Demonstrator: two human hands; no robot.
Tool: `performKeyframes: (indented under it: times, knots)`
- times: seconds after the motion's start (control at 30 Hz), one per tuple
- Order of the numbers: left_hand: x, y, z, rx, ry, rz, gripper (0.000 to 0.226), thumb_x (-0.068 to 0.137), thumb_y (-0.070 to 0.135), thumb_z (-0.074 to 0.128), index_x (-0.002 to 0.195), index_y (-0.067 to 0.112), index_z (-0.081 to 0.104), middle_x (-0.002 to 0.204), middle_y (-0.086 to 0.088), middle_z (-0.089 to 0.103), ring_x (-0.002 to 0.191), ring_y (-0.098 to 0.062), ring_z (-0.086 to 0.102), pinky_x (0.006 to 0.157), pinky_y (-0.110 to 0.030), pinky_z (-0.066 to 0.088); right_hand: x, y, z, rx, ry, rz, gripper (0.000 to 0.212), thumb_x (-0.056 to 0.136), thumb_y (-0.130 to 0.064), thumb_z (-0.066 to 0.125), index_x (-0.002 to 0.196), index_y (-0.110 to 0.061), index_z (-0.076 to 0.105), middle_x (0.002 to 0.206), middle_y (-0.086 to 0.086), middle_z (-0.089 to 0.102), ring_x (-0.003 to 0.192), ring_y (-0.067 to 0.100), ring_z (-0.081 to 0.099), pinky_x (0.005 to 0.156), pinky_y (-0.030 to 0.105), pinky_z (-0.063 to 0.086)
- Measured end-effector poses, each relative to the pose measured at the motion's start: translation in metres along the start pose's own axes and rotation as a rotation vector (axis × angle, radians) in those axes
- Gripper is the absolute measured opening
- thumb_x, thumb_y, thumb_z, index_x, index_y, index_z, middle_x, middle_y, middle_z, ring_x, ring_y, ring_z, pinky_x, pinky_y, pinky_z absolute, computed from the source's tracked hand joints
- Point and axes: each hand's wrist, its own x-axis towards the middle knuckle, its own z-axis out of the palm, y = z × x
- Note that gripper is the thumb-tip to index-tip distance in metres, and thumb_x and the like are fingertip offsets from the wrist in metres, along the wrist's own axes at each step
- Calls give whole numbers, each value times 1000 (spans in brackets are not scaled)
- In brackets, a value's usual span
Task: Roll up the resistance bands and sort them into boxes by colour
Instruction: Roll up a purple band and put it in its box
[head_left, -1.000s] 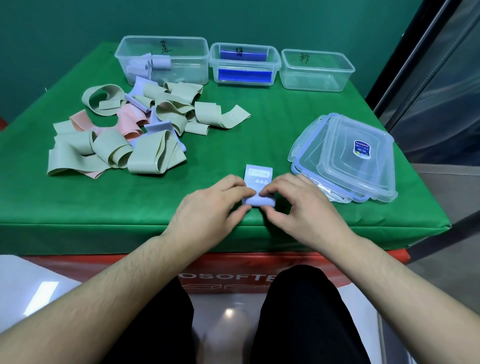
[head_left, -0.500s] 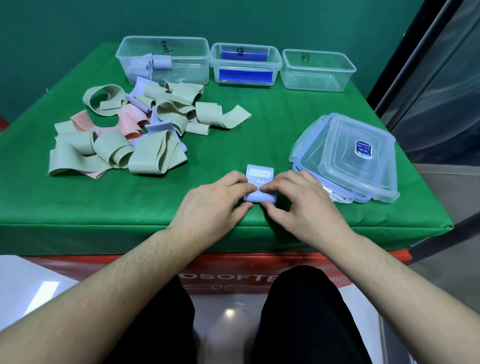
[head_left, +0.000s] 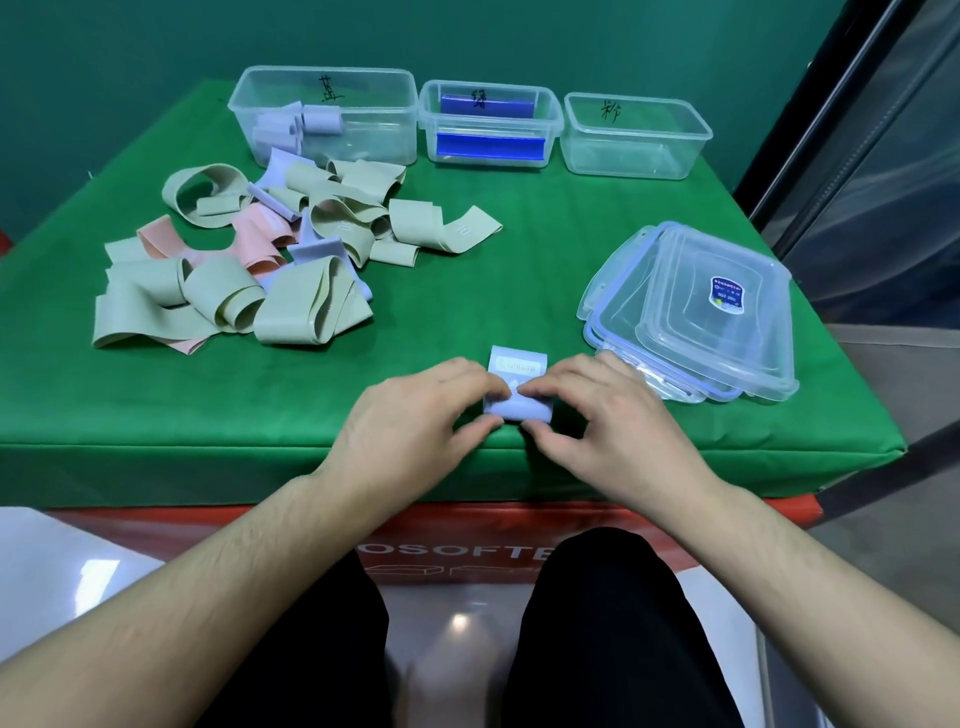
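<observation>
A pale blue resistance band (head_left: 518, 387) lies partly rolled at the table's front edge, its labelled free end pointing away from me. My left hand (head_left: 415, 421) and my right hand (head_left: 608, 421) pinch the roll from either side with fingertips on top. A loose pile of green, pink and blue bands (head_left: 260, 254) covers the left of the table. Three clear boxes stand at the back: the left box (head_left: 374, 104) holds rolled blue bands, the middle box (head_left: 550, 124) shows dark blue strips, the right box (head_left: 696, 135) looks empty.
A stack of clear lids (head_left: 696, 322) with blue seals lies right of my hands, close to my right fingers. The green table cover (head_left: 545, 249) ends at a front edge just under my wrists. My knees are below it.
The roll has advanced away from me, so less of the band's flat labelled end shows. Both hands stayed on the roll and shifted slightly forward.
</observation>
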Motion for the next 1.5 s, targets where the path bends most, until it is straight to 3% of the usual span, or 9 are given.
performKeyframes:
  times: [0.2, 0.37, 0.53, 0.63, 0.83, 0.97, 1.13, 1.33, 1.5]
  knots:
    - [-7, 2, -1, 13, -8, 14, 18, 86, 38, 68, 104, 35, 64, 106, 22, 64, 75, -5, 62, 50, -24, 48, -6, -3, 1, 10, -2, -2, 32, 82, -40, 59, 104, -22, 74, 95, -9, 65, 81, 17, 50, 78, 36, 47]
    - [-6, 0, -1, 0, -49, -23, 28, 89, 49, 52, 110, 35, 64, 109, 19, 57, 64, -6, 53, 50, -28, 47, -3, -6, 0, -11, 10, 22, 36, 82, -37, 61, 114, -23, 69, 101, -8, 62, 88, 20, 52, 82, 38, 46]
    - [-4, 2, -1, 9, -76, -51, 30, 91, 49, 52, 115, 35, 63, 114, 20, 52, 64, -4, 44, 54, -25, 42, -3, -4, 4, -7, 9, 2, 24, 82, -34, 66, 103, -24, 70, 97, -7, 62, 85, 22, 53, 79, 43, 47]
    - [-5, 5, -2, 10, -48, -41, 29, 90, 45, 56, 116, 33, 60, 116, 17, 46, 58, -6, 39, 49, -28, 43, -2, -3, 5, 7, 13, 19, 24, 84, -36, 62, 102, -23, 71, 96, -7, 63, 85, 22, 54, 79, 41, 47]
    - [-3, 6, 2, 58, -41, -28, 25, 89, 36, 61, 113, 32, 60, 110, 16, 48, 68, -13, 58, 46, -25, 36, -1, -2, 9, 3, 17, 72, 31, 84, -39, 59, 108, -24, 71, 98, -9, 61, 89, 18, 50, 83, 35, 43]
    - [1, 4, 3, 56, -46, -47, 25, 92, 38, 57, 116, 32, 60, 110, 16, 48, 68, -15, 58, 49, -24, 35, -1, -1, 10, -39, 72, 40, 31, 83, -32, 65, 112, -22, 68, 101, -6, 60, 90, 22, 51, 82, 37, 44]
    - [3, 4, 4, 48, -76, -78, 28, 95, 40, 54, 122, 34, 58, 116, 18, 45, 74, -13, 57, 54, -26, 36, 1, 0, 10, -26, 66, 53, 27, 84, -37, 60, 105, -23, 69, 98, -8, 61, 88, 21, 51, 80, 41, 46]
    - [5, 3, 7, 51, -38, -54, 23, 91, 38, 57, 114, 33, 57, 113, 16, 47, 68, -16, 58, 49, -26, 37, 3, 2, 13, -21, 68, 88, 32, 84, -40, 57, 108, -23, 70, 100, -8, 62, 89, 19, 48, 81, 43, 45]
    - [8, 2, 8, 91, -33, -61, 27, 91, 37, 60, 118, 33, 57, 114, 16, 46, 69, -18, 59, 51, -25, 34, 3, 1, 13, -91, 98, 85, 33, 83, -35, 62, 115, -26, 65, 107, -6, 57, 95, 21, 47, 83, 38, 40]
